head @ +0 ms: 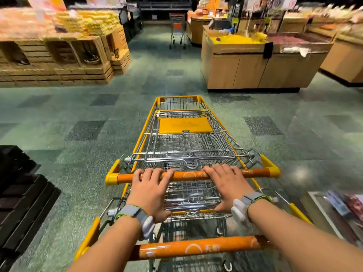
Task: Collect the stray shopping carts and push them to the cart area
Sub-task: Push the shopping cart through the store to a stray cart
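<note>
Hands, left hand and right hand, are curling over our nested carts' handle; stray cart is standing straight ahead.

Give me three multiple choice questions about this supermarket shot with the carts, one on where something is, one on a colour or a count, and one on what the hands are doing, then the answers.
1. Where does the stray cart stand?
A. Far down the aisle ahead
B. Beside the dark crates at the left
C. Behind the person

2. How many orange handles are visible near the person?
A. One
B. Two
C. Four

3. What are the hands doing?
A. Both lie on the far handle
B. One hangs free
C. Both lift a box

Answers:
1. A: it stands alone at the top centre, next to a wooden display stand.
2. B: the far handle and the near handle belong to two nested carts.
3. A: the left hand and the right hand both have their fingers over that handle, with the forearms passing above the near one.
</note>
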Demonstrator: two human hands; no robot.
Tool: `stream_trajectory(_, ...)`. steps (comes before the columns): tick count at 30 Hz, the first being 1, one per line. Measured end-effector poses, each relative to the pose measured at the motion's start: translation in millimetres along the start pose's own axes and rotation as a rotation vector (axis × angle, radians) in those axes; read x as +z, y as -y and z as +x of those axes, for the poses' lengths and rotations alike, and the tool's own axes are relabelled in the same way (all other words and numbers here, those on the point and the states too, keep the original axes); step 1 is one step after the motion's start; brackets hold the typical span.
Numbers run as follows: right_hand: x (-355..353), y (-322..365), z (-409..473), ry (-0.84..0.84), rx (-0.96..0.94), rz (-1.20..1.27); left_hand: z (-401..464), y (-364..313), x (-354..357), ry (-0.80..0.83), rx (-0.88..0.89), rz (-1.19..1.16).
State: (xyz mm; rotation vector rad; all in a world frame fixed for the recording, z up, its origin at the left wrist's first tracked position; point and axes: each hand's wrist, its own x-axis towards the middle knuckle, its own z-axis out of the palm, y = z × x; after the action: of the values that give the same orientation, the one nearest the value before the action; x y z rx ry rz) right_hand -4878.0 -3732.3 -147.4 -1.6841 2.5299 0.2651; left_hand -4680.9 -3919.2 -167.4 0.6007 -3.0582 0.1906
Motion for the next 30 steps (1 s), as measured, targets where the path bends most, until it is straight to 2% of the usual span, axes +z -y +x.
stream_trajectory(13, -30, -98, 244, -0.023, 0.006, 0.006, 251, 110, 20, -0.024, 0.038, 0.028)
stream_trajectory(19, -49, -152, 397, -0.023, 0.055, 0.022, 405, 184, 40, 0.003, 0.053, 0.012)
stream_trajectory(30, -83, -235, 614, 0.01, 0.074, 0.02, 620, 280, 57, -0.016, 0.069, 0.032)
